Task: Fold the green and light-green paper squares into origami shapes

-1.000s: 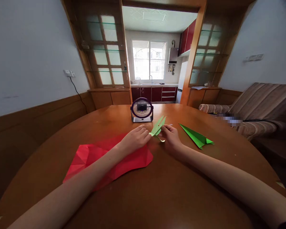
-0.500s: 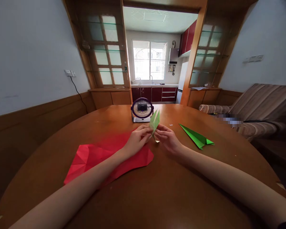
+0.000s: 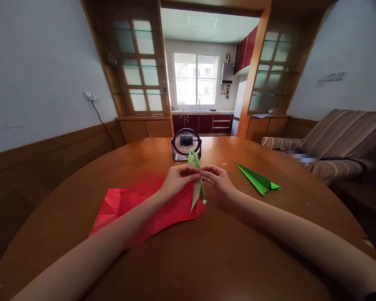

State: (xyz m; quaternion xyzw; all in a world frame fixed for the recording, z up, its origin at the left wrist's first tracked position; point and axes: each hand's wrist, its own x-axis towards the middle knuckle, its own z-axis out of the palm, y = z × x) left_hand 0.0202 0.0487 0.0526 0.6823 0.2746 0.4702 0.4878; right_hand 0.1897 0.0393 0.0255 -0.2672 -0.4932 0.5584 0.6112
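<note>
Between my two hands, above the table, is a pale green folded paper piece (image 3: 198, 193) with narrow points at its top and bottom. My left hand (image 3: 179, 179) pinches its middle from the left, thumb and fingers closed. From the right, my right hand (image 3: 218, 179) grips the same middle with closed fingertips, which hide part of the folds. Under my left forearm lies a creased red paper sheet (image 3: 169, 217), partly covered by the arm. A bright green paper plane (image 3: 257, 179) rests on the table to the right of my right hand.
A small round dark purple fan (image 3: 186, 142) stands just beyond my hands on the brown wooden table (image 3: 238, 259). A tiny white scrap (image 3: 224, 164) lies right of the fan. A striped armchair (image 3: 341, 138) is past the table's right edge.
The pale green folded paper has turned and shifted left and down; its long lower points now show. My hands have moved in around its middle. The red sheet has shifted slightly.
</note>
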